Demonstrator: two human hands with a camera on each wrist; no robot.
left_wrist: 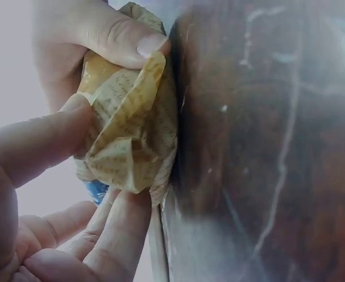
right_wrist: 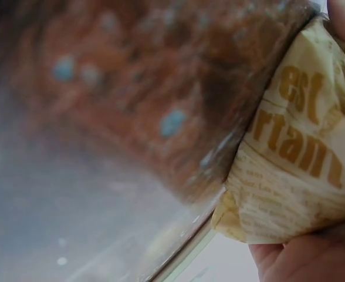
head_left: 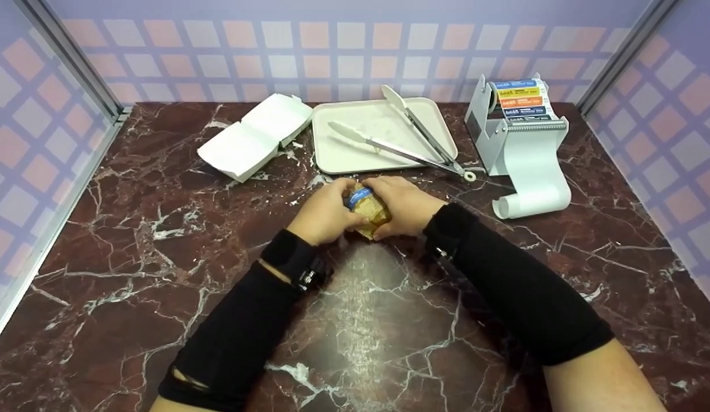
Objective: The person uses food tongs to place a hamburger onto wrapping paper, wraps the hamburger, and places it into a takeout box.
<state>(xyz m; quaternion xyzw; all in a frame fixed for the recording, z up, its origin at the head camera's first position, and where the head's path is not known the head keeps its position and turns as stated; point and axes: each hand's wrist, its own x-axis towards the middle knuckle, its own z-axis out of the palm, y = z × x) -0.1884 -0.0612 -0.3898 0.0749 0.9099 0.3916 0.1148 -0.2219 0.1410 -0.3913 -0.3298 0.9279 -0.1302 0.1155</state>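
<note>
A rounded bundle in printed yellowish paper sits on the marbled tabletop, a blue label on its upper side. My left hand grips it from the left, thumb near the front and fingers around the far side. From the right, my right hand holds it too. Folded, crumpled paper shows between both hands in the left wrist view. Large brown lettering is on the wrapper in the right wrist view. What lies inside the paper is hidden.
Behind the hands is a cream tray with metal tongs lying across it, handle end past its edge. An opened white carton stands at the back left. To the right is a label dispenser with a hanging, curled strip.
</note>
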